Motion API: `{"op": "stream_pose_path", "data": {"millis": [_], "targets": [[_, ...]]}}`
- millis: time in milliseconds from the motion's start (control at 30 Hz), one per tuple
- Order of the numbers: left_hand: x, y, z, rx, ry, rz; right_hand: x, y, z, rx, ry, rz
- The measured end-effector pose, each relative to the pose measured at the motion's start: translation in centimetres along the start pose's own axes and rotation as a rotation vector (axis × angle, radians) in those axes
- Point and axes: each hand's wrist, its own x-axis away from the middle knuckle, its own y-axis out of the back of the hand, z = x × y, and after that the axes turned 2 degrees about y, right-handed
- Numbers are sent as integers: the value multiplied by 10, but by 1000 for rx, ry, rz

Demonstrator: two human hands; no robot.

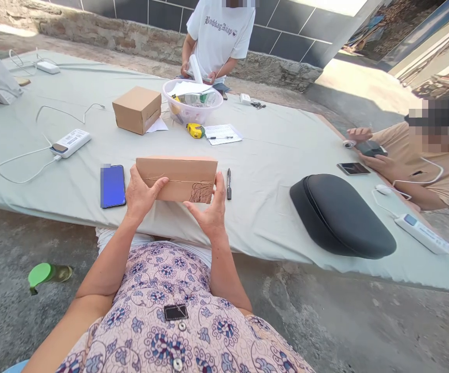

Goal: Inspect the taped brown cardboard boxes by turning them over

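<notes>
I hold a flat brown cardboard box [178, 177] with both hands above the near edge of a pale green cloth [271, 171]. My left hand [142, 194] grips its left end, thumb across the front. My right hand [210, 207] clasps the right end beside a dark scribbled drawing on the cardboard. A thin string line runs across the box face. A black pen [228, 183] lies just right of the box, and a phone with a blue screen [113, 185] lies to its left.
A second brown box [137, 109], a clear bowl of items [192, 100], a yellow tape measure [195, 130] and a paper sheet [222, 133] sit farther out. White power banks [70, 143] with cables, a black cushion [341, 215], two other people and a green-capped bottle [47, 274] surround me.
</notes>
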Motion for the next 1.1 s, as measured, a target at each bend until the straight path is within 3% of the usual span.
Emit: {"op": "stream_pose_path", "data": {"millis": [133, 300, 700, 1100], "targets": [[-4, -1, 6, 40, -35, -4, -2, 0, -1, 123, 119, 57], [-6, -3, 10, 52, -73, -10, -3, -1, -3, 152, 126, 39], [-10, -4, 16, 71, -98, -12, -6, -1, 9, 176, 61, 83], [-3, -5, 15, 220, -162, 122, -3, 3, -24, 120, -79, 53]]}}
